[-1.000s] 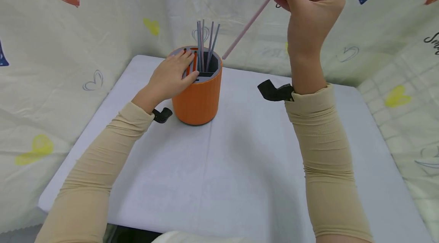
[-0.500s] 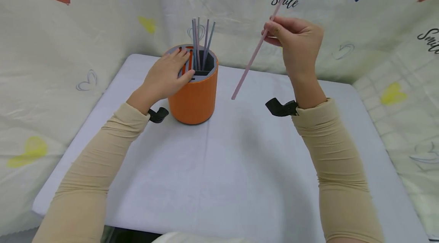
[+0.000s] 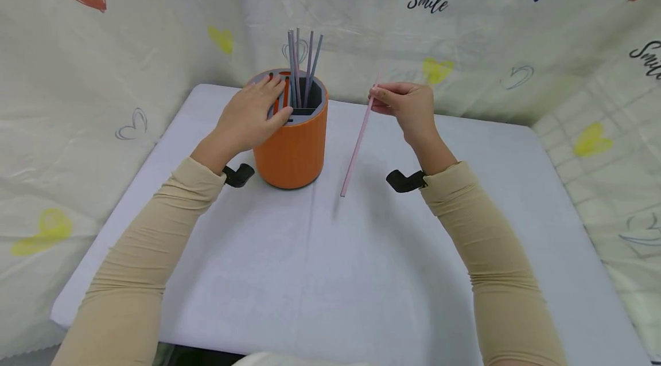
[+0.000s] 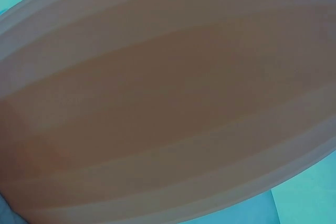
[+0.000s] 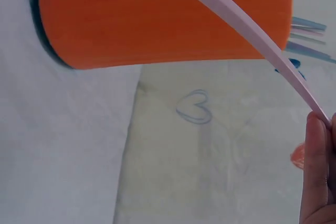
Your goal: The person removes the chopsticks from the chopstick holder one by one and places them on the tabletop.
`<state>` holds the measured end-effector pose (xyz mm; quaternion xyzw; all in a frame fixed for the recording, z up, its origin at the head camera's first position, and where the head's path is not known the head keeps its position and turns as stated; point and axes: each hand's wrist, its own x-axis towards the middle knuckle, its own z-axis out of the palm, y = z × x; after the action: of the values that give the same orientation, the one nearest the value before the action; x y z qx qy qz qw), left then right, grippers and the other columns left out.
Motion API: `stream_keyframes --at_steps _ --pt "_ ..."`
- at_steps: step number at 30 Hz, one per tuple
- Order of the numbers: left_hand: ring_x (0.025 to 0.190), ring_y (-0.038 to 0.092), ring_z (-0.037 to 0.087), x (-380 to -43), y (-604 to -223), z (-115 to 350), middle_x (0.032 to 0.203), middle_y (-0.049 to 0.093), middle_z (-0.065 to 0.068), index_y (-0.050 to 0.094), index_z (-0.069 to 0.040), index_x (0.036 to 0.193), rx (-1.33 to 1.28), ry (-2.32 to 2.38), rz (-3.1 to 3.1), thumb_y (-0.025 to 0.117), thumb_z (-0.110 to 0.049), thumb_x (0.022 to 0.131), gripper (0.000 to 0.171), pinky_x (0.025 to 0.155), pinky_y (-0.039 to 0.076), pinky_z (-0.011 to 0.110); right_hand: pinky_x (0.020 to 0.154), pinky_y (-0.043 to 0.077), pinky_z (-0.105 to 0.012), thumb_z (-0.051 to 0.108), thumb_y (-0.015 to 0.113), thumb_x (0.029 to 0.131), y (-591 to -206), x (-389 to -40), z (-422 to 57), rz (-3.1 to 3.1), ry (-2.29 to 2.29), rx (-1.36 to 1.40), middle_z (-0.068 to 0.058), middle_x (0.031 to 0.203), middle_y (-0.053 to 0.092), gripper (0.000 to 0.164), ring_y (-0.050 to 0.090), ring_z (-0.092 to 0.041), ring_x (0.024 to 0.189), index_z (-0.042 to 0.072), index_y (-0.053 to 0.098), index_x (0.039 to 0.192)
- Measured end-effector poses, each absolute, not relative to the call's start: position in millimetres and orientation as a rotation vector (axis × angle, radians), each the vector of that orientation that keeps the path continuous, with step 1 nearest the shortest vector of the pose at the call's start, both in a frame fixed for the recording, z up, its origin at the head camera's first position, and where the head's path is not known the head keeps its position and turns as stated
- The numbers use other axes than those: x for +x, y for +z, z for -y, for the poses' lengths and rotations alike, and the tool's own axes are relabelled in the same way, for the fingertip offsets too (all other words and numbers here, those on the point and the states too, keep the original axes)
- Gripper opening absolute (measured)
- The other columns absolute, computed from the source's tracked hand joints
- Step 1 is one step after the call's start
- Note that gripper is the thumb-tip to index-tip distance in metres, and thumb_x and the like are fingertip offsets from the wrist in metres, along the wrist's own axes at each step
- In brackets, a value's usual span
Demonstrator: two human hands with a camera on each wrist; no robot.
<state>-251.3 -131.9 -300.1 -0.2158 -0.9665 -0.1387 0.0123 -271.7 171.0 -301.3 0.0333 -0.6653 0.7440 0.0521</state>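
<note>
In the head view an orange round holder (image 3: pixel 290 154) with a grey divided top stands on the white table. My left hand (image 3: pixel 253 108) rests on its top at the left, fingers spread and straight. The holder's orange wall (image 4: pixel 168 87) fills the left wrist view. My right hand (image 3: pixel 405 103) pinches a thin pink straw (image 3: pixel 356 151) near its upper end. The straw slants down to the left, its lower tip low over the table right of the holder. Across the right wrist view the straw (image 5: pixel 252 32) passes in front of the holder (image 5: pixel 163 19).
Several thin bluish and purplish straws (image 3: pixel 312 62) stand in the holder's dark compartment. Orange-red strips (image 3: pixel 286 92) show in the top beside my left fingers. The white table (image 3: pixel 289 274) ends at a cloth backdrop (image 3: pixel 361 27) printed with hearts.
My right hand has come down and leftward with the pink straw, from high against the backdrop to beside the holder, and the straw hangs steeper. My left hand has stayed on the holder.
</note>
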Motion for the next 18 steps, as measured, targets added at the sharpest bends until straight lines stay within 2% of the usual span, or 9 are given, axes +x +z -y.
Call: stream_keyframes --at_steps 11,18 --pt "0.156 0.010 0.030 -251 -301 132 0.167 0.018 0.011 0.022 -0.007 0.159 -0.667 -0.439 3.012 0.033 -0.045 0.105 0.067 0.130 0.008 0.045 0.068 0.063 -0.026 0.008 0.077 0.085 -352 -286 -170 2.244 2.256 -0.079 0.000 0.073 0.075 0.011 0.074 -0.012 0.066 0.000 0.079 0.092" --pt "0.156 0.010 0.031 -252 -300 132 0.167 0.018 0.011 0.022 -0.007 0.159 -0.670 -0.443 3.011 0.033 -0.045 0.105 0.067 0.130 0.008 0.045 0.067 0.062 -0.024 0.007 0.075 0.086 -377 -293 -170 2.296 2.288 -0.195 0.002 0.073 0.075 0.018 0.074 -0.010 0.067 -0.004 0.076 0.100"
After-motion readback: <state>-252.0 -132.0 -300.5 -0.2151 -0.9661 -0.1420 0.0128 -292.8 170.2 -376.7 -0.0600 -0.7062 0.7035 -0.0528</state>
